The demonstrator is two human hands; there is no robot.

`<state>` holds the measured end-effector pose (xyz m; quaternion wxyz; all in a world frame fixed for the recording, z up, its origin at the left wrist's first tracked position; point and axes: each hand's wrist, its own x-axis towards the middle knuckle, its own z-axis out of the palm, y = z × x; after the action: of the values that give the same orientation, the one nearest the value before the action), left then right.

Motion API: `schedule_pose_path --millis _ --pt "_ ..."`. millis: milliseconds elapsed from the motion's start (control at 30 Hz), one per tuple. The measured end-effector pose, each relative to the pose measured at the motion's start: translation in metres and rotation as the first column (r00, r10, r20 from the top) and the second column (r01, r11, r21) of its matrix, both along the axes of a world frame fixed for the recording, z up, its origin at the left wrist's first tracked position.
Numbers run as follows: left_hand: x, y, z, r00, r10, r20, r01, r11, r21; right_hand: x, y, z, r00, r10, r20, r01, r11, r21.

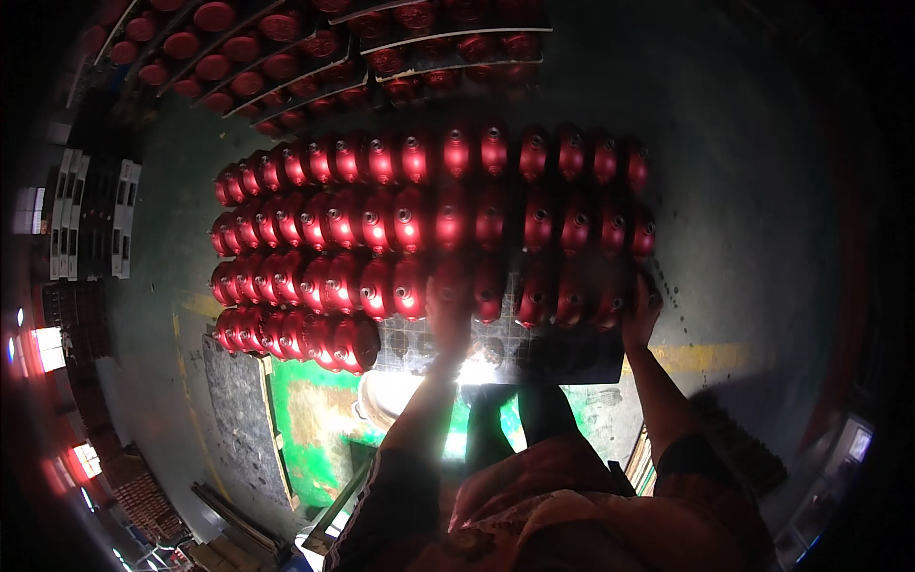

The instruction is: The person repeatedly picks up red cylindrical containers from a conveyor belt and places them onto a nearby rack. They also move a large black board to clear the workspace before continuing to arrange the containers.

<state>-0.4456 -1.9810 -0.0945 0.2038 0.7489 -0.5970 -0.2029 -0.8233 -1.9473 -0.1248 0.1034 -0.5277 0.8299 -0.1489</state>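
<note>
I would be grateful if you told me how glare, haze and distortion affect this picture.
Head view: white glare washes out the gridded board's near edge between the forearms; head view: bright highlights streak the red cylinders; head view: the left hand looks hazy, the right hand shadowed; head view: fisheye bending and darkness increase toward the rim.

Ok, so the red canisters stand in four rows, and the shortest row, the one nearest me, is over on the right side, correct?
Not quite: the head view shows that shortest row on the left side. The red canisters do stand in four rows, with the shortest nearest you.
</note>
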Motion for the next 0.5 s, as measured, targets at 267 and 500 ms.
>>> schedule_pose_path --millis 267,500 --pt "0.015 0.015 0.027 0.822 0.362 -0.440 -0.238 0.920 0.312 -0.051 0.024 0.026 0.918 0.099 0.385 -0.034 0.984 -0.172" --pt "0.088 0.151 0.091 0.440 0.208 -0.873 -0.122 0.978 0.171 -0.058 0.108 0.126 0.634 -0.030 0.772 0.186 0.976 -0.115"
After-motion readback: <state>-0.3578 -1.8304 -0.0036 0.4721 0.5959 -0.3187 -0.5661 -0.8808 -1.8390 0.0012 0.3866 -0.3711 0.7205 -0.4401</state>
